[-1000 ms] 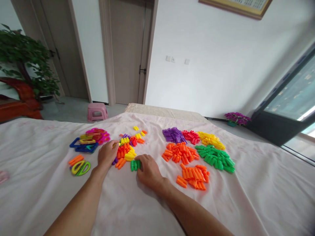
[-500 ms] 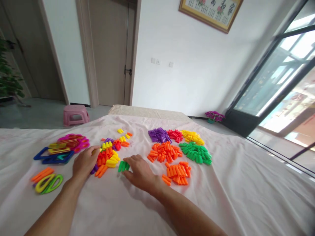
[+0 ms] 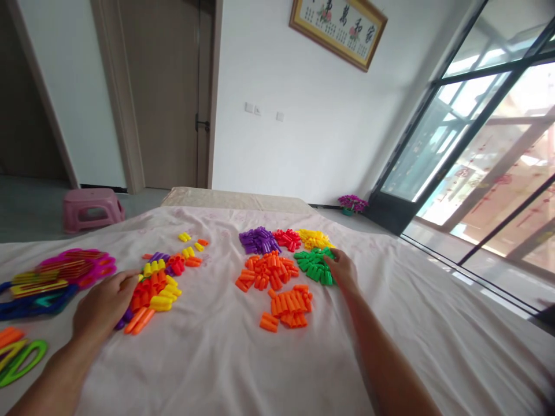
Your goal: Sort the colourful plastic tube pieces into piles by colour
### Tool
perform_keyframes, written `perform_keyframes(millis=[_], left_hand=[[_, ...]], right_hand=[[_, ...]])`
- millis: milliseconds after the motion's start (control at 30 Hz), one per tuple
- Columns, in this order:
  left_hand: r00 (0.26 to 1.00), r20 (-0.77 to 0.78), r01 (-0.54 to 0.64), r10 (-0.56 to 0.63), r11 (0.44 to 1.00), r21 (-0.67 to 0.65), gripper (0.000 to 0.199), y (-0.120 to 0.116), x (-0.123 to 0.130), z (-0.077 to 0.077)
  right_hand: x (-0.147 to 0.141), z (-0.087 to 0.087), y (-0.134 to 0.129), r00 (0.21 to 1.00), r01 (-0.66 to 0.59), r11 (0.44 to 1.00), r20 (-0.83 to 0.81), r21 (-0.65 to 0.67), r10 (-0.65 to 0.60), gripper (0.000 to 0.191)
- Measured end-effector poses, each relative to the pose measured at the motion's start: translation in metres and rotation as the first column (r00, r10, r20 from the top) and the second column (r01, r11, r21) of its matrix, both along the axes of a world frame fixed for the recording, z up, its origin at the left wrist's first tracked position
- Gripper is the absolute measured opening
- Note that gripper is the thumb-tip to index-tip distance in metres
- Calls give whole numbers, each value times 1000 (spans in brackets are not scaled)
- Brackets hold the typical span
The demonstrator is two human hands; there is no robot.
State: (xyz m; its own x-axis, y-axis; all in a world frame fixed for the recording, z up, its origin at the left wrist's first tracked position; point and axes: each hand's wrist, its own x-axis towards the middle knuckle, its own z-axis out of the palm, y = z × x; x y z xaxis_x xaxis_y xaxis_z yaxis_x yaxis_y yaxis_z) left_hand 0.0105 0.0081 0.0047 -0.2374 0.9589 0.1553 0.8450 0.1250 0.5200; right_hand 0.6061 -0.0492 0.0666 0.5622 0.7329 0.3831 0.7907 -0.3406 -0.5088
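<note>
On the right, my right hand (image 3: 342,270) reaches the outer edge of a pile of green plastic tube pieces (image 3: 314,266). Its fingers are bent together over green pieces there; the fingertips are partly hidden. My left hand (image 3: 106,300) rests against the left side of a mixed pile, its fingers loosely curved and nothing visible in them. In that pile lie orange tube pieces (image 3: 147,292), yellow tube pieces (image 3: 165,294), a few purple pieces (image 3: 124,318) and red pieces (image 3: 177,264).
Sorted piles of purple pieces (image 3: 259,240), red pieces (image 3: 287,238), yellow pieces (image 3: 315,238) and orange pieces (image 3: 290,306) lie on the pale tablecloth (image 3: 217,364). Magenta flat shapes (image 3: 97,268), blue frames (image 3: 39,306) and green ring-like shapes (image 3: 26,361) lie left. A pink stool (image 3: 93,209) stands behind.
My right hand has moved right and away from me, from the middle of the cloth to the green pile. The green pieces no longer lie mid-cloth. The view has turned right; my left hand stays beside the mixed pile.
</note>
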Motion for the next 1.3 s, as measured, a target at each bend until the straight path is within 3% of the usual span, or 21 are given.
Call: perform_keyframes(millis=[100, 267, 433, 533, 633, 733, 867, 1033, 1100, 1300], left_hand=[[1000, 7, 7, -7, 1000, 13, 48, 1, -1, -2], [1000, 16, 16, -16, 1000, 14, 49, 1, -1, -1], [1000, 20, 10, -10, 1000, 6, 46, 0, 0, 0], [999, 22, -31, 31, 999, -16, 47, -1, 2, 2], [999, 14, -42, 42, 999, 5, 45, -3, 5, 4], [999, 16, -37, 36, 998, 48, 43, -3, 7, 5], [998, 33, -48, 47, 998, 48, 42, -5, 9, 6], [998, 52, -23, 20, 998, 56, 42, -9, 10, 11], [998, 59, -13, 10, 999, 51, 43, -10, 10, 13], [998, 61, -6, 3, 999, 51, 42, -12, 11, 17]], right_hand=[[29, -5, -4, 989, 138, 987, 72, -76, -133, 52], [35, -18, -3, 988, 155, 981, 35, -113, -152, 55], [22, -18, -3, 974, 228, 968, -17, 103, -228, 50], [3, -10, 2, 988, 156, 948, -39, 278, -151, 48], [-37, 2, 15, 992, -84, 923, -52, 377, 112, 43], [-101, 12, 24, 881, -428, 847, -62, 314, 468, 35], [-204, 18, 15, 634, -762, 639, -81, 104, 769, 29], [-309, 8, 0, 376, -924, 361, -119, -129, 919, 33], [-338, 2, 1, 370, -919, 347, -106, -188, 923, 34], [-378, -11, 11, 439, -858, 438, 59, -269, 896, 25]])
